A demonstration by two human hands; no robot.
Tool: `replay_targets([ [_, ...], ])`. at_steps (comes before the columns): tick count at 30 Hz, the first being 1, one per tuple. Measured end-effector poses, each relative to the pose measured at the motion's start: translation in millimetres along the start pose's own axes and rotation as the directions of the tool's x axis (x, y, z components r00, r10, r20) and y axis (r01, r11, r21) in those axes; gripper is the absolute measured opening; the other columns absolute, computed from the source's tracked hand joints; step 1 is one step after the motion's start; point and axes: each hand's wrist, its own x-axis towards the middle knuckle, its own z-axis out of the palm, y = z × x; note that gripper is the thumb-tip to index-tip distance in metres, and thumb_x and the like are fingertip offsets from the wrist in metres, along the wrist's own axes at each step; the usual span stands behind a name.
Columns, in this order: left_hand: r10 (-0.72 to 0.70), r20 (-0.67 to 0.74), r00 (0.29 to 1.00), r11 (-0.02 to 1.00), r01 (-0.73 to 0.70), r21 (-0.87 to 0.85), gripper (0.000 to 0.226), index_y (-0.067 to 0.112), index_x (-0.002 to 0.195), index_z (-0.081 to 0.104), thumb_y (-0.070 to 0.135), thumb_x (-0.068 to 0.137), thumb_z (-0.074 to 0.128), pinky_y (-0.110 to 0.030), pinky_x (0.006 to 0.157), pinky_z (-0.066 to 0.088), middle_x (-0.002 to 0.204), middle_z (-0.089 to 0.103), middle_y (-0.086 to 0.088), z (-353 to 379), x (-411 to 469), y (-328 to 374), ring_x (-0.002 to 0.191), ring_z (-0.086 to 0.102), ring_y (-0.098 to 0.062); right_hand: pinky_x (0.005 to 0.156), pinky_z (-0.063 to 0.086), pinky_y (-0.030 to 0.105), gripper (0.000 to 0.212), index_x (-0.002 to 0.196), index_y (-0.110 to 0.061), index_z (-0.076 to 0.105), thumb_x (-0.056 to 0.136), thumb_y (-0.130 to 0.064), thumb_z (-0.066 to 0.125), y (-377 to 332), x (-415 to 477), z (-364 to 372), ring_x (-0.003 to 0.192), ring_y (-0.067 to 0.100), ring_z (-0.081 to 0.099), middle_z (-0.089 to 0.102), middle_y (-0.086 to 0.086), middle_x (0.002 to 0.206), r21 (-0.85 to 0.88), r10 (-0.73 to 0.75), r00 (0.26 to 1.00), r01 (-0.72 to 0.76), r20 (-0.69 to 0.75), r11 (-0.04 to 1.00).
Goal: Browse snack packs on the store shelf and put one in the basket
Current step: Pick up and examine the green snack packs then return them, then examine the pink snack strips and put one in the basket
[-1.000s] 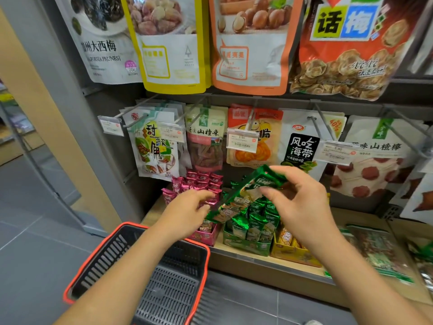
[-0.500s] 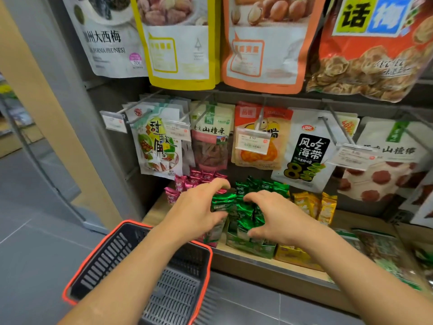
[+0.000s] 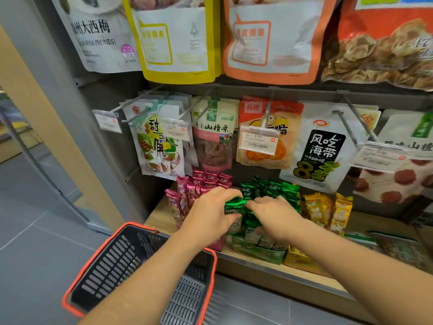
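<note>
On green pack (image 3: 234, 205), left hand (image 3: 208, 214), right hand (image 3: 274, 214), palms down

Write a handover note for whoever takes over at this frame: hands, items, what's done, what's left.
The left grip holds a green pack just above the green display box on the shelf.
The right grip touches the pack's other end, fingers curled; whether it pinches is unclear.
The basket sits below left of the shelf; no pack shows inside.
Done: one pack in hand. Left: carry it down into the basket and release.
</note>
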Motion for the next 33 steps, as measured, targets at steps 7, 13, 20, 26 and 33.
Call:
replay_targets([
  [7, -0.054, 0.072, 0.996, 0.997, 0.057, -0.043, 0.047, 0.025, 0.123, 0.065, 0.014, 0.078, 0.078, -0.024, 0.102, 0.041, 0.119, 0.062, 0.004, 27.8, 8.0, -12.9, 0.113, 0.058, -0.014, 0.098, 0.048, 0.042, 0.077, 0.143, -0.02, 0.035, 0.08, -0.027, 0.078, 15.5, 3.3, 8.3, 0.124, 0.027, 0.052, 0.052, 0.005, 0.137, 0.224, 0.001, 0.999, -0.01, 0.041, 0.974],
  [13, -0.124, 0.358, 0.925, 0.985, 0.071, 0.159, 0.058, 0.018, 0.149, 0.034, 0.003, 0.095, 0.05, -0.033, 0.109, 0.037, 0.146, 0.045, -0.009, 48.7, 15.4, -17.5, 0.13, 0.048, -0.027, 0.101, 0.047, 0.042, 0.081, 0.145, -0.02, 0.035, 0.078, -0.024, 0.08, 16.6, 3.9, 12.3, 0.126, 0.027, 0.051, 0.054, 0.005, 0.137, 0.276, 0.053, 0.998, -0.056, 0.016, 0.96],
  [20, -0.109, 0.218, 0.97, 0.865, -0.016, 0.502, 0.036, 0.015, 0.126, 0.056, 0.008, 0.09, 0.054, -0.038, 0.077, 0.048, 0.129, 0.05, -0.006, 61.1, 18.7, -8.4, 0.116, 0.044, -0.028, 0.108, 0.037, 0.048, 0.075, 0.148, -0.024, 0.032, 0.086, -0.049, 0.066, 17.7, 0.1, 10.3, 0.134, 0.026, 0.041, 0.047, 0.002, 0.146, 0.281, 0.054, 0.998, -0.056, 0.013, 0.958],
  [26, -0.084, 0.298, 0.951, 0.913, -0.046, 0.404, 0.051, 0.011, 0.135, 0.051, 0.001, 0.085, 0.053, -0.042, 0.095, 0.048, 0.128, 0.052, -0.008, 47.5, 26.1, -7.0, 0.121, 0.046, -0.028, 0.106, 0.039, 0.044, 0.051, 0.144, -0.025, 0.04, 0.097, -0.042, 0.05, 16.6, -6.0, 7.2, 0.131, 0.022, 0.046, 0.05, 0.0, 0.143, 0.369, 0.077, 0.983, -0.01, -0.168, 0.929],
  [33, -0.178, 0.242, 0.954, 0.878, 0.043, 0.476, 0.056, 0.025, 0.14, 0.049, 0.011, 0.086, 0.059, -0.043, 0.099, 0.045, 0.138, 0.052, 0.003, 11.6, 16.9, -38.3, 0.12, 0.043, -0.025, 0.092, 0.049, 0.038, 0.029, 0.122, -0.02, 0.061, 0.098, -0.024, 0.045, -6.0, -9.9, -0.3, 0.108, 0.022, 0.059, 0.065, 0.001, 0.115, 0.405, -0.015, 0.94, 0.161, -0.34, 0.9],
])
